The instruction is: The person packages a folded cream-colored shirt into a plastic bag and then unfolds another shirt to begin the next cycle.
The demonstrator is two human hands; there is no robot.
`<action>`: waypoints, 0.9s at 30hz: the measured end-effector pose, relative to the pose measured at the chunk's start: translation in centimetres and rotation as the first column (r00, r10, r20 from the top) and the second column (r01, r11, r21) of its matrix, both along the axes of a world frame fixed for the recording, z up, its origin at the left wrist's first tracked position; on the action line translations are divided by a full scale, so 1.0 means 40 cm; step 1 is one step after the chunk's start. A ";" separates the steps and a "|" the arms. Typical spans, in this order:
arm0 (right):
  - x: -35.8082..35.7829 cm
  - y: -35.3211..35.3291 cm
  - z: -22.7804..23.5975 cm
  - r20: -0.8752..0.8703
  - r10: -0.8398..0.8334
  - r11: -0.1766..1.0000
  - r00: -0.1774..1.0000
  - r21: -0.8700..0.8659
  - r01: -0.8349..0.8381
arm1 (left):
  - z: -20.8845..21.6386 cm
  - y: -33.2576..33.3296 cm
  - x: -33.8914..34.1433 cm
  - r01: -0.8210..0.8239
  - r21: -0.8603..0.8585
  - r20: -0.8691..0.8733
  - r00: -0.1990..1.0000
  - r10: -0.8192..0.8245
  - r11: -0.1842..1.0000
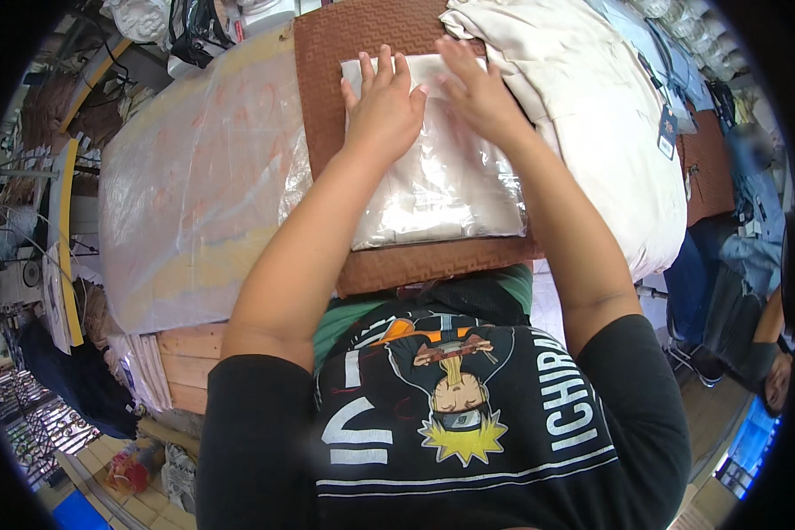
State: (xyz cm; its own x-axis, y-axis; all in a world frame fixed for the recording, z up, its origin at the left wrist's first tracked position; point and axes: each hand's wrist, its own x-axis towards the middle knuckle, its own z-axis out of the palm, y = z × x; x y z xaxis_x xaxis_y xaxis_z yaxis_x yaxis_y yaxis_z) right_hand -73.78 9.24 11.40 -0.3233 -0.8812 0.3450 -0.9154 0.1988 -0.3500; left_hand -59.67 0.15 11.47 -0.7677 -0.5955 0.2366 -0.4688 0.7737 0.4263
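person at a workbench, both arms reaching forward. left hand (pixel 386 106) spread wide, palm down, fingers extended and apart; it lies over the upper left part of a clear plastic packet (pixel 437 190), grasping nothing. right hand (pixel 481 93) also unclenched, fingers long and slightly parted, a little blurred, at the packet's upper right; cannot tell whether it presses on the film or hangs just above.

the packet: glossy, creased, roughly square, a folded pale garment (pixel 415 163) inside. it lies flat in front of the person, between the two forearms, on a brown textured mat (pixel 433 263). bright glints along the near edge of the film.

left of the mat, a broad stack under cloudy plastic sheeting (pixel 203 168), yellowish bands showing through. below it, wooden boards (pixel 185 353). right of the packet, a large heap of cream garments (pixel 592 124), a dark hang tag (pixel 668 132) on its right side. farther right, blue jeans (pixel 693 278).

far left, an upright yellow strip (pixel 69 247) near cluttered shelving. lower left, a tiled floor with a red bundle (pixel 135 468). the person wears a black printed t-shirt (pixel 512 442). at the right rim, part of another person (pixel 776 371), half cut off.
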 end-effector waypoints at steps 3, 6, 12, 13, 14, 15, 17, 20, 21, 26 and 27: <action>0.038 -0.013 -0.089 -0.163 -0.069 0.997 0.984 0.012 0.072 | -0.076 0.007 -0.011 -0.088 -0.109 -0.013 0.996 0.087 0.990; 0.059 0.004 -0.120 -0.135 -0.094 0.996 0.986 -0.005 0.094 | -0.102 0.024 -0.007 -0.125 -0.116 -0.016 0.992 0.124 0.985; 0.062 0.002 -0.113 -0.068 -0.095 0.995 0.993 -0.041 0.092 | -0.103 0.025 -0.010 -0.145 -0.163 -0.039 0.989 0.140 0.976; 0.055 0.003 -0.120 -0.034 -0.092 0.995 0.995 -0.028 0.091 | -0.102 0.021 -0.011 -0.125 -0.094 -0.008 0.992 0.125 0.988; 0.041 0.003 -0.117 0.093 -0.054 0.998 0.994 -0.005 0.055 | -0.096 0.013 -0.016 -0.104 -0.024 0.021 0.994 0.105 0.994; 0.015 0.004 -0.104 0.211 -0.019 1.000 0.977 0.009 0.017 | -0.085 0.001 -0.027 -0.082 0.045 0.040 0.996 0.080 0.996; -0.025 0.016 -0.063 0.720 0.130 0.991 0.681 -0.126 -0.055 | -0.084 -0.068 0.002 0.047 0.329 -0.089 0.996 -0.018 0.943; -0.037 0.072 0.029 0.328 0.137 0.975 0.935 -0.213 -0.068 | 0.043 -0.044 0.058 0.110 0.174 -0.041 0.994 -0.104 0.979; 0.003 0.091 0.040 0.220 0.097 0.981 0.971 -0.183 -0.056 | 0.047 -0.012 0.090 0.115 0.120 -0.022 0.993 -0.113 0.986; 0.145 0.203 -0.030 -0.146 -0.008 0.991 0.989 0.129 0.027 | -0.043 0.138 0.162 0.057 -0.075 0.190 0.981 -0.042 0.996; 0.148 0.215 -0.057 -0.070 -0.031 0.992 0.997 0.117 0.039 | -0.057 0.147 0.161 0.037 -0.079 0.245 0.969 -0.017 0.996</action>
